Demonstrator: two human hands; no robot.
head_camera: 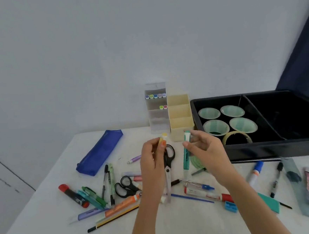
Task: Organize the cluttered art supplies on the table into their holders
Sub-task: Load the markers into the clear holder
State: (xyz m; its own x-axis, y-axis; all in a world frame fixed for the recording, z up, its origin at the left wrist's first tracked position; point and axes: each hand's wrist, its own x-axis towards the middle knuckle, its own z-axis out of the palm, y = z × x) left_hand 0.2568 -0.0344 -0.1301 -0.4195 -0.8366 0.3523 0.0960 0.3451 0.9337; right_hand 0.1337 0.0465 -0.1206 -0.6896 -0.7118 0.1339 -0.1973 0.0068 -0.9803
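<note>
I am holding both hands raised over the clutter on the white worktop (48, 224). My left hand (153, 164) is closing its grip around a yellow marker (163, 140), fingers wrapped on the barrel, its yellow cap poking up above the thumb. My right hand (207, 153) is pinching a teal marker (186, 151) near its top between thumb and fingertips, the other fingers spreading loose, and the marker is hanging upright with its lower end near the worktop. Both markers are sitting just in front of the cream holder (180, 115), which is standing at the far edge with three open compartments. Beside it on the left the clear holder (157, 114) is carrying a row of markers in its top tier and two in the next. To the right a black tray (262, 151) is holding four green cups (209, 113) and a tape roll (237, 137). A blue pouch (99, 153) is lying far left, black scissors (125, 186) are resting among pens near the middle, and a glue stick (255, 173) is lying to the right.
</note>
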